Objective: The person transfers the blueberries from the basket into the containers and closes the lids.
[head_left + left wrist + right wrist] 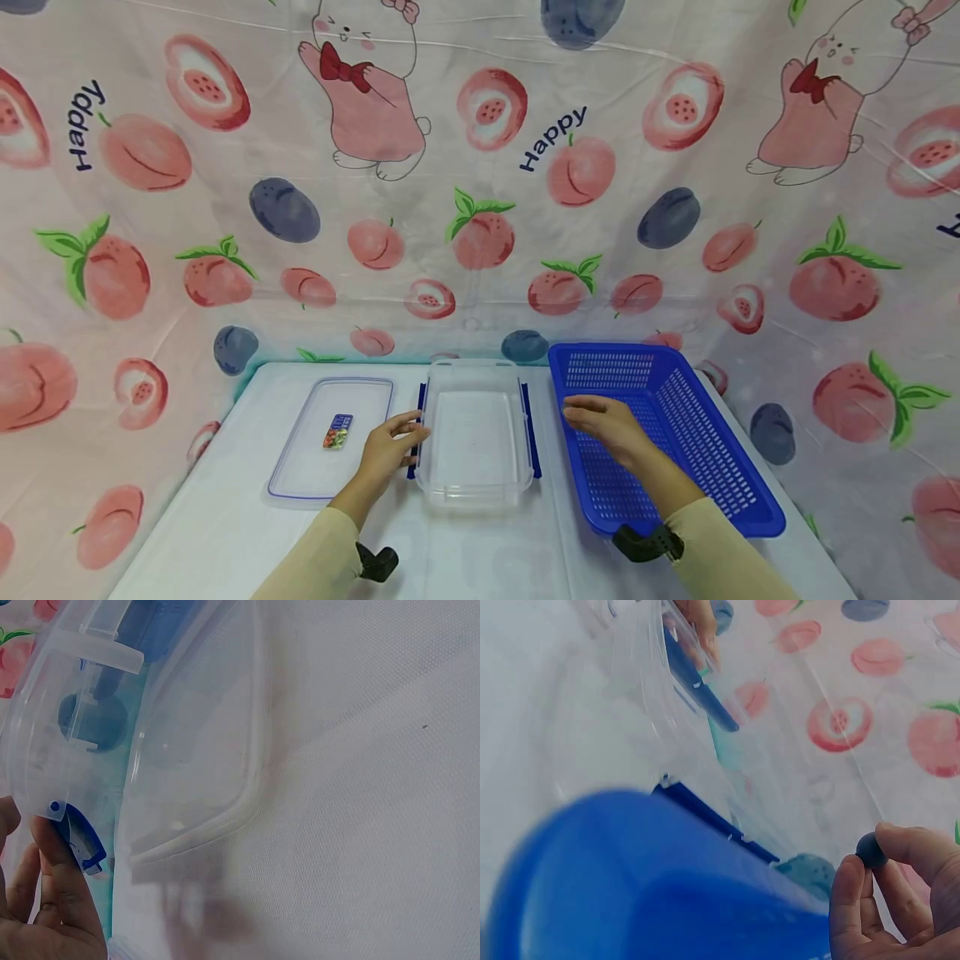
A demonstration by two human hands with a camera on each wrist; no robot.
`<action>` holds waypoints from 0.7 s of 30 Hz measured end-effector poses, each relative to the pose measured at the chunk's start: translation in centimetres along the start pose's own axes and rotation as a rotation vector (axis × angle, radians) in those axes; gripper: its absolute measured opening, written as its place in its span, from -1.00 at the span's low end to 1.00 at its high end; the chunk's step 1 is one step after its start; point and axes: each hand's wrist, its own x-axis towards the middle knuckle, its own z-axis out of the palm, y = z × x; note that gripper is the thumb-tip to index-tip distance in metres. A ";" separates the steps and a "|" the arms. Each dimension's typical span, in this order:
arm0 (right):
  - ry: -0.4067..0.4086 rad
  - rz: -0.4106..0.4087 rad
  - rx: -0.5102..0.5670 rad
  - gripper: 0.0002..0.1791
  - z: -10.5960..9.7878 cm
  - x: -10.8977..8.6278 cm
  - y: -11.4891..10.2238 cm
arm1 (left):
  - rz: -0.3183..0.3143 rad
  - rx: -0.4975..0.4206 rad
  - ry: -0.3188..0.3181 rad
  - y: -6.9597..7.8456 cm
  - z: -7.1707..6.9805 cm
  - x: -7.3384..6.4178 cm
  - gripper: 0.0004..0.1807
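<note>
A clear plastic container (472, 442) with dark blue side latches (532, 433) stands in the middle of the table. My left hand (384, 454) holds its left rim, and in the left wrist view the fingers lie against a blue latch (81, 838). Over the left side of a blue perforated basket (720, 433) is my right hand (611, 427). Its thumb and fingers pinch a small dark-blue ball (871, 850), seen in the right wrist view; the head view hides the ball.
Left of the container lies a flat clear lid (300, 467) with a blue-edged seal and a small colourful label (338, 432). A white cloth (480, 558) covers the table. Fruit-printed fabric (465, 333) hangs behind the table and at its sides.
</note>
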 end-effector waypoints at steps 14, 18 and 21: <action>-0.057 0.027 0.070 -0.52 2.1 1.1 -1.0 | 0.004 0.007 0.003 -0.1 0.0 0.2 -0.53; -0.086 0.036 0.097 -0.52 2.5 1.4 -1.2 | 0.004 0.009 0.004 -0.2 0.0 0.3 -0.53; -0.107 0.038 0.087 -0.52 2.8 1.5 -1.2 | 0.000 0.015 0.009 -0.2 0.0 0.3 -0.54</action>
